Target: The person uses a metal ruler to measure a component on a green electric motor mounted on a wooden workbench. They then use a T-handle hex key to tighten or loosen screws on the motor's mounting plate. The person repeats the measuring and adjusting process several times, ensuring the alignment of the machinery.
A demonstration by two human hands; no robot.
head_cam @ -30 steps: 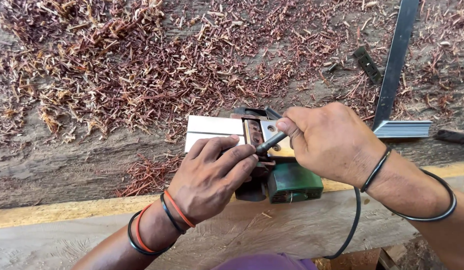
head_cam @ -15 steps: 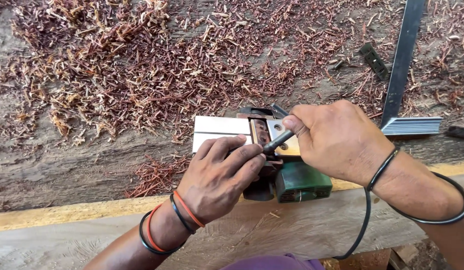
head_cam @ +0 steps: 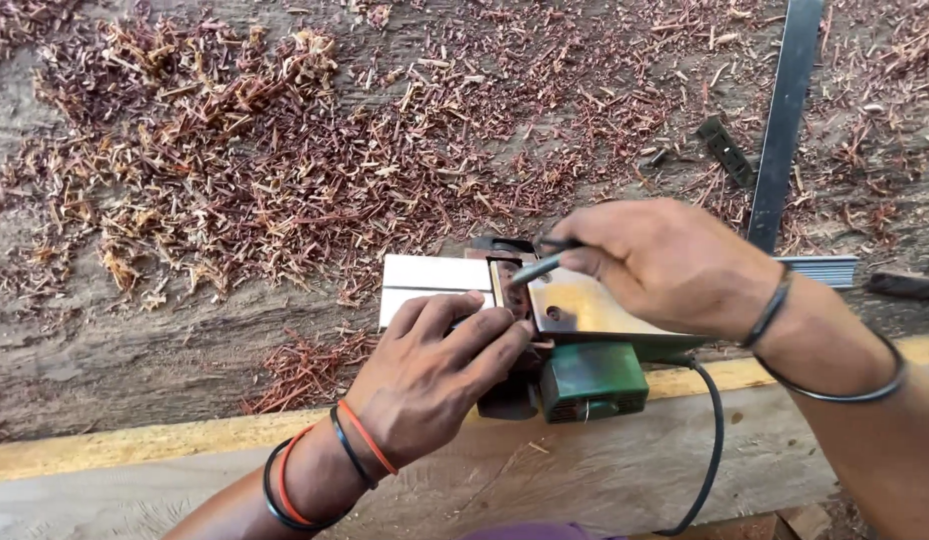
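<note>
- Green-bodied electric planer lies upside down at the centre of the frame, its bright metal sole plate facing up, resting on a pale wooden beam that runs along the bottom of the frame.
- Left hand lies over the near side of the planer, fingers curled down onto the plate beside the cutter slot, pressing on the tool rather than wrapped around anything.
- Right hand comes in from the right of the frame, its fingers pinched narrow around a slim dark metal tool whose tip points at the cutter slot in the middle of the plate.
- Black power cord leaves the green body and curves down to the lower edge of the frame.
- Reddish wood shavings cover the rough timber surface across the upper half of the frame, thickest at upper left.
- Long dark metal bar stands in the upper right, running down behind the right hand.
- Small dark metal piece lies among the shavings just left of that bar.
- Bangles ring both wrists: black and orange on the left, thin black on the right.
</note>
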